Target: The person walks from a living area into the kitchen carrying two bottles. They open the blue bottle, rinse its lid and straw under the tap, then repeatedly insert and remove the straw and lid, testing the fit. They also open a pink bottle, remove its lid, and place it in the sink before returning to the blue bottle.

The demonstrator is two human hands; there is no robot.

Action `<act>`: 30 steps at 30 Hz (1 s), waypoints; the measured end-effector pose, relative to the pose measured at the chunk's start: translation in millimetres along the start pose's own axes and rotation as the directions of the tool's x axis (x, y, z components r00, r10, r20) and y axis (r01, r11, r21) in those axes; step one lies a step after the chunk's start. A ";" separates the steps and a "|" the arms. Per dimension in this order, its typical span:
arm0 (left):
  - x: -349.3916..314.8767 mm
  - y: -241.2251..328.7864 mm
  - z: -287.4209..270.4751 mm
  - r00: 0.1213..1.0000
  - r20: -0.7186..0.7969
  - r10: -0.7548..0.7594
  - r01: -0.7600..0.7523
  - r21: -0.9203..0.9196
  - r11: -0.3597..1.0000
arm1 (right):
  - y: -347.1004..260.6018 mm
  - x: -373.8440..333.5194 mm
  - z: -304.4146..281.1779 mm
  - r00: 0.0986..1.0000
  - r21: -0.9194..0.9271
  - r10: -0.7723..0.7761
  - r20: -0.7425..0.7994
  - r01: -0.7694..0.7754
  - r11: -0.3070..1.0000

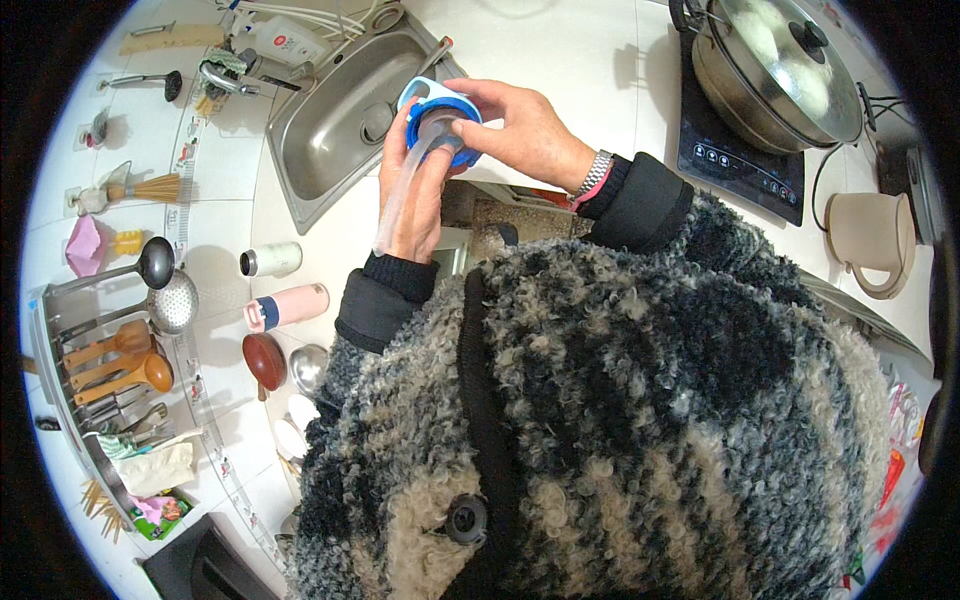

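A: What's in the grip?
B: Both hands closed on 1 thing: L hand (428, 193) & R hand (528, 132) hold a round blue lid (443, 104), hard plastic by the look, w/ a pale-blue loop (415, 88) at its far side.
A: And the translucent bit?
B: Tube (397, 208), smooth, soft-looking; runs from the lid's hollow down past the L palm.
A: Where's the lid?
B: Held up btwn the hands, by the R edge of the steel sink (335, 105), which is L of the grip. Smooth white bench (590, 55) to the grip's R.
A: Pose?
B: L comes up from below, thumb at the rim. R reaches in from the R, wrist bent, thumb in the hollow; metal-link watch (597, 172) on that wrist. Coat (640, 400) is curly & fleecy, blk/beige.
A: Hard to see?
B: Most R fingertips are behind the lid; tube's upper end unclear, thumbs in the way. Metal pot (730, 85), well R of grip, is cut off up top.
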State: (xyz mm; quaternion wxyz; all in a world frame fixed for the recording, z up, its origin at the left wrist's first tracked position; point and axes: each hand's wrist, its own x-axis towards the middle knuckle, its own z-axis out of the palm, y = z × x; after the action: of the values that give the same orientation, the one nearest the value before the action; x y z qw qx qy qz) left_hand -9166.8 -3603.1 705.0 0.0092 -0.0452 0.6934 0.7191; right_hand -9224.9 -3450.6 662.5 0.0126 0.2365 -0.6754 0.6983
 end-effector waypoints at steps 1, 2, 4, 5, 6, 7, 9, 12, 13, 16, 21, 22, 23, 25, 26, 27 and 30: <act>0.3 0.0 -1.0 1.000 -0.011 -0.004 0.004 -0.004 1.000 | 0.4 -0.3 -0.5 0.999 0.058 0.037 0.020 -0.038 0.998; 0.5 0.1 -1.8 1.000 -0.021 -0.010 0.010 -0.004 1.000 | 0.8 -0.6 -1.0 0.996 0.109 0.074 0.054 -0.079 0.991; 0.5 0.2 -2.2 1.000 -0.003 -0.005 0.005 -0.012 1.000 | 2.2 -1.2 -2.1 0.986 0.172 0.140 0.088 -0.153 0.973; 0.4 0.1 -2.1 1.000 0.006 -0.002 0.003 -0.016 1.000 | 3.1 -1.3 -2.5 0.979 0.198 0.172 0.112 -0.192 0.961; 0.3 -0.1 -1.7 1.000 0.003 -0.010 0.010 -0.012 1.000 | 4.3 -1.1 -2.7 0.983 0.185 0.157 0.099 -0.173 0.967; 0.4 -0.3 -1.2 1.000 0.008 0.000 0.000 -0.023 1.000 | 5.6 -0.5 -2.9 0.986 0.172 0.142 0.085 -0.155 0.973; 0.7 -1.1 -0.3 1.000 0.007 0.025 -0.025 -0.039 0.999 | 8.1 0.6 -2.2 0.991 0.167 0.122 0.057 -0.130 0.977; 1.2 -2.4 0.4 0.999 0.000 0.045 -0.045 -0.018 0.999 | 10.4 2.0 -0.2 0.993 0.182 0.113 0.030 -0.116 0.976; 1.3 -2.8 0.5 0.999 -0.014 0.041 -0.041 0.005 0.999 | 10.7 2.0 0.5 0.993 0.179 0.112 0.033 -0.116 0.977; 0.9 -3.9 1.5 0.999 -0.012 0.042 -0.041 0.038 0.998 | 10.2 -0.3 2.1 0.991 0.216 0.134 0.021 -0.136 0.967; -0.7 -6.9 5.5 0.998 -0.007 0.063 -0.062 0.048 0.997 | 11.0 -4.8 7.6 0.984 0.119 0.168 -0.063 -0.160 0.980; -0.9 -7.5 5.9 0.999 -0.017 0.042 -0.041 0.046 0.998 | 11.9 -4.9 9.8 0.983 0.145 0.164 -0.085 -0.151 0.978; -0.8 -8.1 5.9 0.999 -0.014 0.042 -0.042 0.039 0.998 | 12.9 -4.5 11.9 0.980 0.160 0.171 -0.104 -0.153 0.975; -0.4 -9.0 5.2 0.999 0.001 0.034 -0.034 0.035 0.999 | 14.8 -3.6 14.2 0.985 0.129 0.119 -0.122 -0.103 0.986; 0.1 -9.5 4.6 1.000 0.013 0.025 -0.025 0.037 0.999 | 15.3 -3.0 14.4 0.982 0.094 0.142 -0.128 -0.130 0.987; 0.3 -10.0 4.1 1.000 0.001 0.005 -0.005 0.047 0.999 | 15.3 -2.5 14.2 0.985 0.104 0.101 -0.142 -0.087 0.991; 1.5 -12.1 4.7 0.997 0.028 0.070 -0.072 0.080 0.994 | 11.8 -2.5 11.2 0.981 0.083 0.130 -0.140 -0.119 0.989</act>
State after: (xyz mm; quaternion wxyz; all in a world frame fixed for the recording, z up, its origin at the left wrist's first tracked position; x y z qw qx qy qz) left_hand -9167.7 -3598.1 693.1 -0.0060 -0.0112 0.7231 0.6906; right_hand -9223.2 -3461.4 650.3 0.0091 0.1424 -0.6598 0.7378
